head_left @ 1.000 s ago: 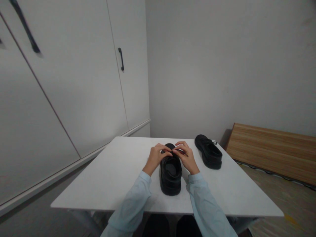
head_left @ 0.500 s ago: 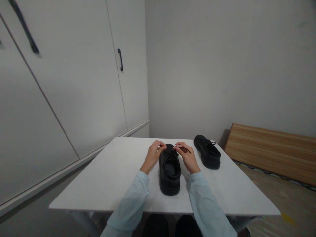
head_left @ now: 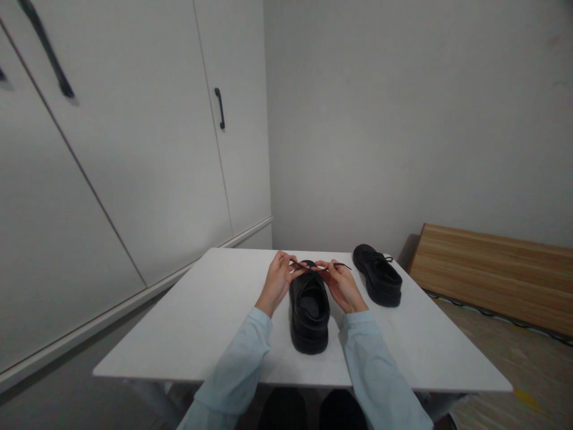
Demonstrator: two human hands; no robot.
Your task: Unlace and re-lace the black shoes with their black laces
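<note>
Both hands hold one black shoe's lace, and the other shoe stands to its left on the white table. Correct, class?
The side is wrong: in the head view, the other shoe stands to the right of the first shoe on the white table. The left hand and right hand do hold the lace.

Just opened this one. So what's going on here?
A person in light blue sleeves is handling the black lace of a black shoe on a white table. The left hand and right hand both pinch the lace above the front part of the shoe, with a loose end sticking out past the right hand. The shoe's heel faces the person. A second black shoe stands farther back to the right, touched by neither hand.
</note>
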